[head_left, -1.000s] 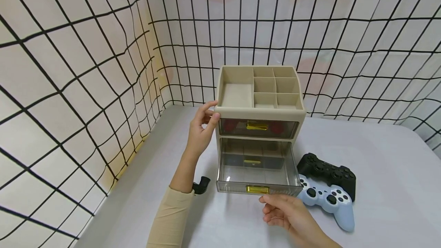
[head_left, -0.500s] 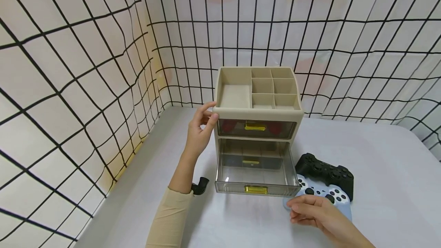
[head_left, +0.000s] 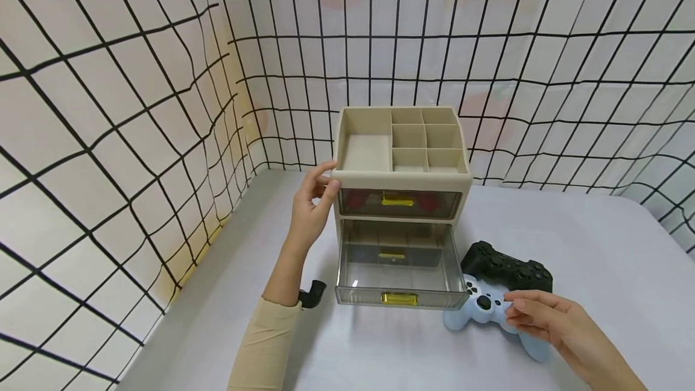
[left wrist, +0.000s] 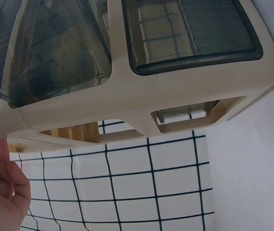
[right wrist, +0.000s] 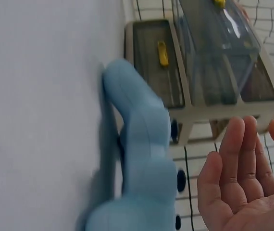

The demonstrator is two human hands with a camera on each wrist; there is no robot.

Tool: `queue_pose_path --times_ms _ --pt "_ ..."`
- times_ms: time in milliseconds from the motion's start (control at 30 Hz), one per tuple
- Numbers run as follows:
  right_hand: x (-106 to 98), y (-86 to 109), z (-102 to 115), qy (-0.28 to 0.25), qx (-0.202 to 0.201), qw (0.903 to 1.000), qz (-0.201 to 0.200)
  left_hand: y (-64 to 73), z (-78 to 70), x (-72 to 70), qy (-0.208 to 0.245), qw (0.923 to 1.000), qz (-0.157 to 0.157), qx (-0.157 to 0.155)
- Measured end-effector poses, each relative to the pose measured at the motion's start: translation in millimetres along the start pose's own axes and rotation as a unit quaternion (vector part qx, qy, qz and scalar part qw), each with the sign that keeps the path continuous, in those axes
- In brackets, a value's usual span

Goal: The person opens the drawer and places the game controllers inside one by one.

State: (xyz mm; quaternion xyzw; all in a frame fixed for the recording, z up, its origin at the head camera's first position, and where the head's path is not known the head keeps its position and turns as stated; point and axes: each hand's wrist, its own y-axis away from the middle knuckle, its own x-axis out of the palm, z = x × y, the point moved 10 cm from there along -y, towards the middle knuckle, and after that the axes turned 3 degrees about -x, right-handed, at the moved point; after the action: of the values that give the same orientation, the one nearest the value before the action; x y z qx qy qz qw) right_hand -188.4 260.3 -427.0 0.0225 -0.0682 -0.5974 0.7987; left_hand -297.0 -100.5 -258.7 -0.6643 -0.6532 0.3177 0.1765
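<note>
Likely best, with left hand (head_left: 309, 210) clamped on the nine-o'clock edge of the box (head_left: 404, 181), to lower the right hand (head_left: 554, 323), empty and loosely parted, onto the blue gamepad (head_left: 491, 311) between four and five o'clock, clear of the drawer (head_left: 374, 297) jutting at six.

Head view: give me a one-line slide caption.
Left grip touching the beige organizer, its middle drawer pulled open; right grip hovering above the light blue controller.
</note>
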Motion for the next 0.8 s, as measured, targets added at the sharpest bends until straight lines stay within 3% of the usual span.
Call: queue_pose_path --times_ms 167,333,433,533,667,733,800 --pt "-31.5 3.5 2.6 -0.006 -0.015 0.9984 -0.054 0.3 0.7 -0.2 0.003 1.0000 0.000 0.004" --pt "-62.6 7.5 -4.5 0.008 0.004 0.9941 -0.108 0.2 0.5 0.4 0.004 1.0000 0.002 0.005" --pt "-78.4 6.2 -10.5 -0.019 0.014 0.9927 -0.119 0.1 0.1 0.4 0.003 1.0000 0.001 0.006" --pt "-85.7 -0.6 -14.3 -0.098 -0.001 0.9924 -0.075 -0.1 0.3 -0.1 0.002 1.0000 -0.001 0.006" --pt "-89.1 -7.4 -18.3 -0.225 -0.014 0.9742 0.012 -0.3 0.4 0.0 0.003 1.0000 -0.001 0.004" --pt "-94.8 -9.3 -22.7 -0.260 -0.009 0.9655 0.020 -0.4 -0.1 0.1 0.003 1.0000 -0.002 0.005" --pt "-103.4 -10.6 -29.4 -0.271 0.002 0.9626 0.003 -0.4 -0.4 0.2 0.004 1.0000 -0.002 0.005"
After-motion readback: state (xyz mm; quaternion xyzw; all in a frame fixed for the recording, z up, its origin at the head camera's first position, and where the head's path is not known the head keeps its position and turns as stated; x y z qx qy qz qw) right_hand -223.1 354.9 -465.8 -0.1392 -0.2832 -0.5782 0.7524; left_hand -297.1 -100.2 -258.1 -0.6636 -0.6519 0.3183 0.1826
